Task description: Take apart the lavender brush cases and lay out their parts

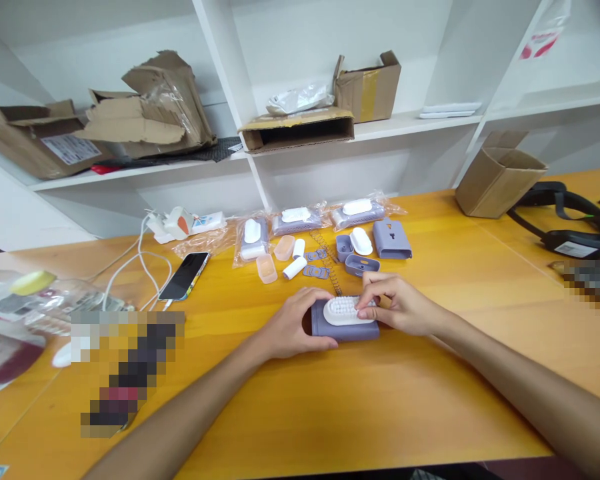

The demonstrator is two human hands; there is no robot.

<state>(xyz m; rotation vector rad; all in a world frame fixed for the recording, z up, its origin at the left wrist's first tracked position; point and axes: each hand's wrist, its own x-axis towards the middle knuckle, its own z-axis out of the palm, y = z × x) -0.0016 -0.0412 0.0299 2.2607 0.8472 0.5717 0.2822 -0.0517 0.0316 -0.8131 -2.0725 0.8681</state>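
Observation:
My two hands work together over a lavender plastic case lying on the wooden table. A white oval bristle brush sits on top of the case, bristles up. My left hand grips the case's left end, its fingers curving over the top. My right hand comes in from the right, and its fingertips pinch the brush's right end. Part of the case's far side is hidden behind the brush and my fingers.
Just beyond my hands lie coiled metal springs, lavender parts, white caps, peach cups and several plastic-wrapped sets. A smartphone and white cables lie to the left. White shelves with cardboard boxes stand behind the table.

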